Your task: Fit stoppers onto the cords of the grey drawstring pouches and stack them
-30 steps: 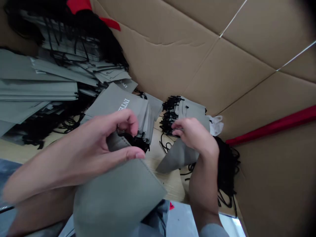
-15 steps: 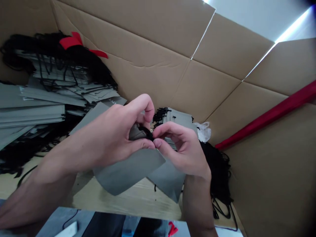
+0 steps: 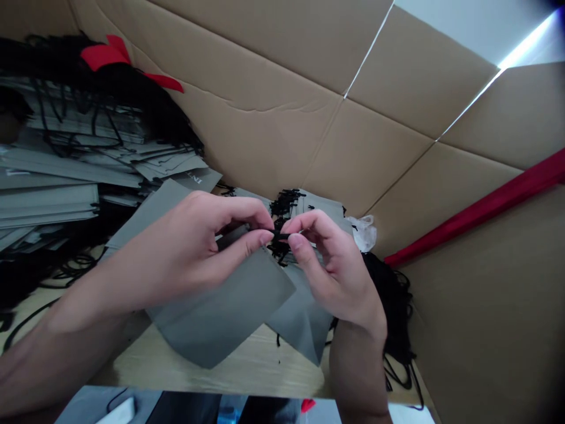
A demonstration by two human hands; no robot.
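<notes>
Between my two hands a short stretch of black cord (image 3: 281, 235) runs level, pinched at both ends. My left hand (image 3: 220, 235) is closed, thumb against forefinger, on the cord's left end. My right hand (image 3: 329, 259) pinches the other end with thumb and forefinger. Under my left hand hangs a grey paper sheet or bag panel (image 3: 220, 321), its lower corner over the table. Whether the cord is joined to it is hidden by my fingers. Another grey panel (image 3: 304, 330) lies beneath my right hand.
Grey paper bags (image 3: 48, 203) with black cords are piled at the left, a red strip (image 3: 106, 57) on top. A smaller grey stack (image 3: 309, 203) stands behind my hands. Black cords (image 3: 391, 306) lie at the right. Cardboard walls (image 3: 265, 118) surround the wooden table (image 3: 212, 371).
My fingers have drawn slightly apart, and a straight length of black cord now shows between them. The left hand has flattened and its forefinger lowered. The view has shifted slightly.
</notes>
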